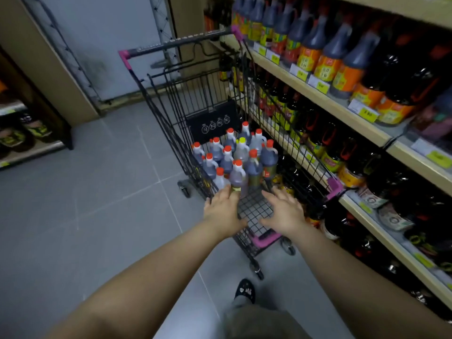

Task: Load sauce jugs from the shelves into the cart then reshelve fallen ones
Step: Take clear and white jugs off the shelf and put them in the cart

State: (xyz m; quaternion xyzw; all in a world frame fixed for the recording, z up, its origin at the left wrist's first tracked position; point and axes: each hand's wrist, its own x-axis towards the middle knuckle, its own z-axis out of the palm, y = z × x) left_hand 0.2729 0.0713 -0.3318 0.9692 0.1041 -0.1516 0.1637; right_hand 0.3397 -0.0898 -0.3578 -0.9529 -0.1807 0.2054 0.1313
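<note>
A black wire cart (171,111) with pink corners stands in the aisle beside the shelves. Several dark sauce jugs (234,157) with red caps stand upright in its far half; one has a yellow cap (242,140). The near part of the cart floor (256,209) is bare mesh. My left hand (223,212) reaches into the cart with straight fingers, its fingertips at the nearest jug (236,178). My right hand (285,211) hovers open over the bare mesh, holding nothing.
Shelves (325,96) on the right carry rows of dark sauce jugs with orange labels and yellow price tags. A lower shelf (29,148) stands at the far left. Grey tiled floor (97,204) lies left of the cart. My foot (244,291) is just behind the cart.
</note>
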